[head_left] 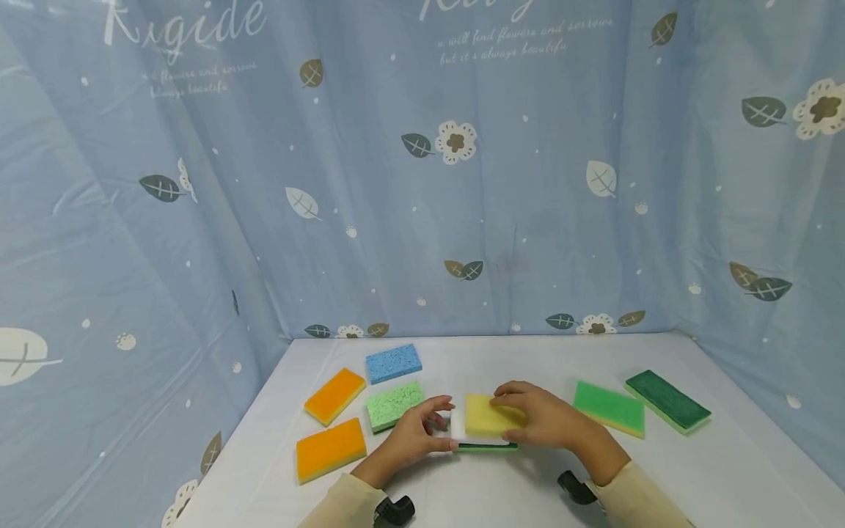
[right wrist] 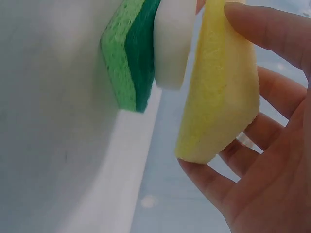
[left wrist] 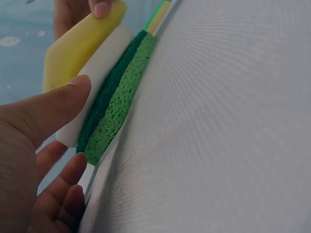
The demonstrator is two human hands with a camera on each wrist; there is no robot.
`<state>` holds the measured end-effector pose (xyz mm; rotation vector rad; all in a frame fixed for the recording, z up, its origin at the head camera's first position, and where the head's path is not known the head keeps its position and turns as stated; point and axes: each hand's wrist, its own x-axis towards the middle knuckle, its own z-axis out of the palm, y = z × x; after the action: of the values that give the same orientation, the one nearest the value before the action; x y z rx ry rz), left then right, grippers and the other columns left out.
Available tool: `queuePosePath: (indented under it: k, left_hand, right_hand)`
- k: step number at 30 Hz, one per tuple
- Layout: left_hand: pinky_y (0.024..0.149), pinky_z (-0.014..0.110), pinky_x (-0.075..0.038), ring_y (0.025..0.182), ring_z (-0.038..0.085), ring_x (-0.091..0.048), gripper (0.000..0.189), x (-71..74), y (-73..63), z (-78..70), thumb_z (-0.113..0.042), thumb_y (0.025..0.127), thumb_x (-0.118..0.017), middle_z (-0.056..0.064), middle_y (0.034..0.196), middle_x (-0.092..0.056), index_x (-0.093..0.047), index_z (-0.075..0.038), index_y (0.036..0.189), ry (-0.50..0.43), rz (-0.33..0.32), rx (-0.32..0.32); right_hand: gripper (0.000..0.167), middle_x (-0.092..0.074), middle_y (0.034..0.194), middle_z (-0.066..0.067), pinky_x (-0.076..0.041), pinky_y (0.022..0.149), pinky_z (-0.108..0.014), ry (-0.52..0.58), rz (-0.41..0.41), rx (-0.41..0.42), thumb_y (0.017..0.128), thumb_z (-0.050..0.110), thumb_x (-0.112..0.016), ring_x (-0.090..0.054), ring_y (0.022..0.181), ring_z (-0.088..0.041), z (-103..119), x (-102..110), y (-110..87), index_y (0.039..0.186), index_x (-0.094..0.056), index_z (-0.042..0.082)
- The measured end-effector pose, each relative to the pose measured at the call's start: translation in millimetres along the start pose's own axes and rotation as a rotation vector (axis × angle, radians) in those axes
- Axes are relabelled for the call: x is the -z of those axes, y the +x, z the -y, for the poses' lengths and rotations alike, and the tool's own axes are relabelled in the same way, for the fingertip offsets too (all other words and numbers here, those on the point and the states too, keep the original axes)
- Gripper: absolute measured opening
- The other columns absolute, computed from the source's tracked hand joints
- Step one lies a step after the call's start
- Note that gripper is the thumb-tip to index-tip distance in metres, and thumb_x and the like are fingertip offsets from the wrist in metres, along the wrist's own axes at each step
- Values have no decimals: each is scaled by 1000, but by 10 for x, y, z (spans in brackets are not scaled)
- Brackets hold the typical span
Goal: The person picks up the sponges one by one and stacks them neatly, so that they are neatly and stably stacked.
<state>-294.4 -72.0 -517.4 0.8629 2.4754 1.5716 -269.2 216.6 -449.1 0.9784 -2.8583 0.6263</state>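
My right hand (head_left: 544,414) grips a yellow sponge (head_left: 485,416) between thumb and fingers, just above a white sponge (head_left: 458,425). A gap shows between the yellow and white sponges in the right wrist view. Below the white sponge lies a green scouring sponge (left wrist: 116,104), its dark green scouring layer up and its porous light green side on the table. With thumb on the near edge and fingers round the left end, my left hand (head_left: 412,436) holds the white sponge on the stack.
Left of the stack lie a blue sponge (head_left: 394,364), a light green sponge (head_left: 394,405) and two orange sponges (head_left: 334,396). To the right are a green sponge (head_left: 609,408) and a dark green scouring sponge (head_left: 668,400). A blue patterned curtain (head_left: 528,220) hangs behind the white table (head_left: 475,499).
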Motion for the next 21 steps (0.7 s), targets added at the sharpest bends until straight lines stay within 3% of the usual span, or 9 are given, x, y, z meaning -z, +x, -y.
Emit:
queuePosePath:
  k: [11,21]
  left_hand:
    - [78,27,-49,95,12,-59,77,-9,2,-22,-33,75,-85,-8,127,-60,-51,-18,143,13,-4,19]
    - [78,28,-49,96,13,-59,84,-7,4,-26,-33,75,-85,-5,129,-59,-46,-13,146,22,1,35]
  right_hand:
    - [50,-53,131,5,-41,101,-46,-15,1,8,81,37,-77,-49,123,-20,95,-89,114,125,-67,17]
    - [48,-55,128,1,-42,99,-47,-13,-13,48,80,32,-78,-51,121,-22,138,-107,143,124,-68,13]
